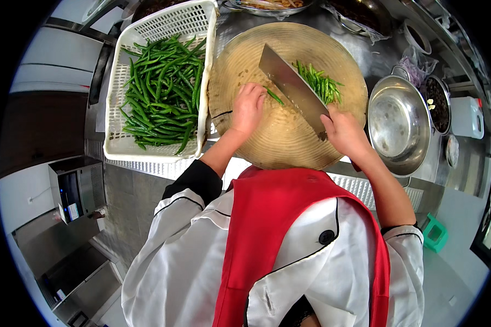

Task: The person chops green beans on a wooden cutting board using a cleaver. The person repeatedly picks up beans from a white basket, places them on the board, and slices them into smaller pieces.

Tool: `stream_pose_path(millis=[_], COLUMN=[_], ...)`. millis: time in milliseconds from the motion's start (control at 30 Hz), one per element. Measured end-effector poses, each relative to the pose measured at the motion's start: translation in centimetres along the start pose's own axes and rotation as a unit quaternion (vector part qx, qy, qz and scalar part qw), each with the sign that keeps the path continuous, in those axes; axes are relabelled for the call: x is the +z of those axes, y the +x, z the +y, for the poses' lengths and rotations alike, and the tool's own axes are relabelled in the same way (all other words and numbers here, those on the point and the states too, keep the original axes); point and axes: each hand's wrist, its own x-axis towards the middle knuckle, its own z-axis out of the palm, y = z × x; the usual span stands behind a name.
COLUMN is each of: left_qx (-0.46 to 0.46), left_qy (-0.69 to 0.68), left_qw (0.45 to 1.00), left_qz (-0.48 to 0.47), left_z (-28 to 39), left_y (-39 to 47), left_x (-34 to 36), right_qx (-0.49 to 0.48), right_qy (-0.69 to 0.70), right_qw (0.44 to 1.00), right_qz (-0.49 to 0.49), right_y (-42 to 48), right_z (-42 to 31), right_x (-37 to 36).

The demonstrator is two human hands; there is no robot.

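Note:
My right hand [345,128] grips the handle end of a broad Chinese cleaver [292,83]. The blade slants up and left across a round wooden chopping block [249,53]. To the blade's right lies a small heap of cut green chili peppers [321,83]. On its left, my left hand [247,108] has curled fingers at the upper end of one long green chili [275,96], whose other end points towards the blade. Whole green chilies [163,90] are piled in a white plastic basket [111,141] left of the block.
A steel basin [397,118] stands right of the block. Beyond it are a pot of dark food [438,110] and a white jug [466,118]. Pans [270,8] line the counter's far side. A green stool [435,235] is on the floor at right.

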Motion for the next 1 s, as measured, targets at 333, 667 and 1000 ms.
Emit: stream_pose_path(millis=[333, 667, 1000], left_qx=[0.079, 0.102, 0.115], left_qy=[0.048, -0.019, -0.007], left_qw=[0.994, 0.993, 0.992], left_qz=[-0.056, -0.050, -0.059], left_z=[-0.3, 1.0, 1.0], left_y=[0.3, -0.4, -0.4], left_x=[1.4, 1.6, 1.3], right_qx=[0.020, -0.002, 0.003], right_qy=[-0.028, -0.032, -0.003], right_qw=[0.999, 0.999, 0.999], right_qz=[-0.016, -0.024, -0.050], right_y=[-0.6, -1.1, -1.5], right_z=[-0.3, -0.7, -0.3], right_x=[0.1, 0.1, -0.3])
